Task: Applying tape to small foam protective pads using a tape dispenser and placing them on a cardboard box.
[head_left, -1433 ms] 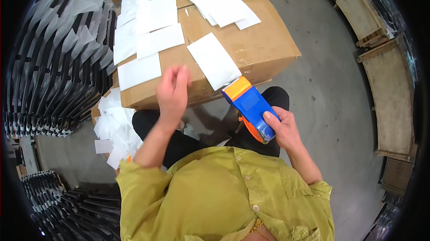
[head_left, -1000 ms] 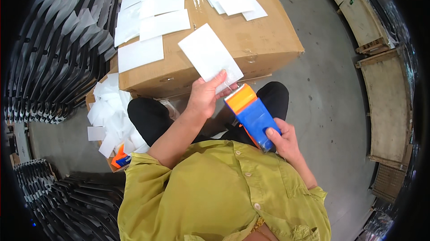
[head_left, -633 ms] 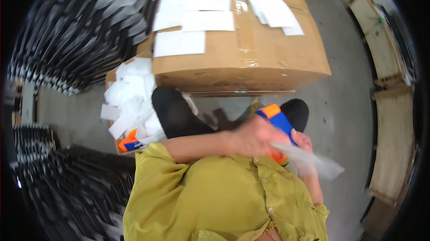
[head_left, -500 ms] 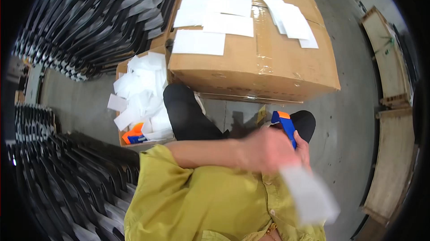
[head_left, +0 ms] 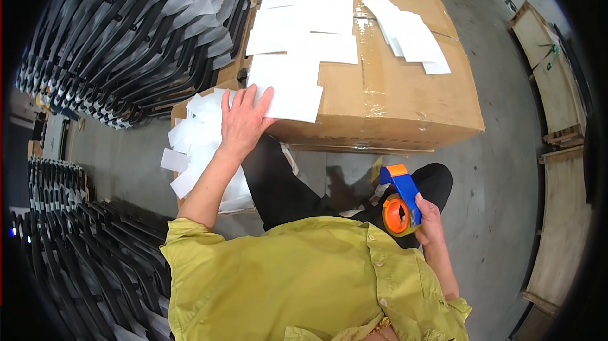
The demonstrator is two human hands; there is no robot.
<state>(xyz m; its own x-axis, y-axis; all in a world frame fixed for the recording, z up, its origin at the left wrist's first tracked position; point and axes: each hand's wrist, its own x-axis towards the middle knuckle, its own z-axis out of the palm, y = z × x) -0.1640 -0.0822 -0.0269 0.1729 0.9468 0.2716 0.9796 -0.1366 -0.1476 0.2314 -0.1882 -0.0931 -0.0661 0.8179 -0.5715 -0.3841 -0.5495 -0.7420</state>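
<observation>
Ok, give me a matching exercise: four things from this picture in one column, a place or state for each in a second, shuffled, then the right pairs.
Things:
1. tape dispenser
2. left hand
3. cardboard box
4. loose pile of white sheets

Places or states:
A. sealed with clear tape, white sheets laid out on top
B. held in the right hand
C. heaped left of the person's leg
D. flat on a white sheet at the box's near edge

Pairs: 1-B, 2-D, 3-A, 4-C

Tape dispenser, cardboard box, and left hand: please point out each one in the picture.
tape dispenser (head_left: 400, 205): head view, on its blue body.
cardboard box (head_left: 405, 100): head view, on its bare brown top.
left hand (head_left: 242, 122): head view, on its back.
</observation>
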